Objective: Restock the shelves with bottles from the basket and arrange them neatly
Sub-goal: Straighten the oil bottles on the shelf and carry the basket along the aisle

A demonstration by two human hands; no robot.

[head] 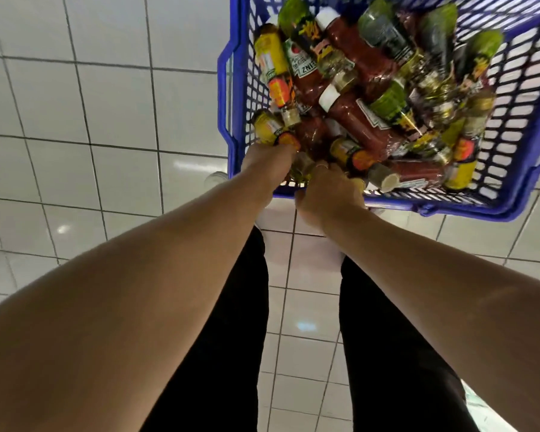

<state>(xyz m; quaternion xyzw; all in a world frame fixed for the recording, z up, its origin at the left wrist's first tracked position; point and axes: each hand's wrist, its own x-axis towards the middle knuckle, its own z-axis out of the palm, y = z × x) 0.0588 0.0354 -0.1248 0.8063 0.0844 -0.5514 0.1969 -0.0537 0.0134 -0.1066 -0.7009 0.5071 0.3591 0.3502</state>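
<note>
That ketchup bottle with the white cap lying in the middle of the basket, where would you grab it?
Grip the ketchup bottle around its red body just below the white cap, coming from above. It lies on top of the pile in the blue basket, cap pointing up-left, so its upper side is exposed.

Bare forearms, black trousers (231,353)

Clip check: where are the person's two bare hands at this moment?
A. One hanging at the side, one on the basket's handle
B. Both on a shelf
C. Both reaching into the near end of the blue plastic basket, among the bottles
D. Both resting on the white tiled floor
C: the left hand and right hand both reach over the near rim of the blue plastic basket into the heap of sauce bottles; no shelf shows.
</note>
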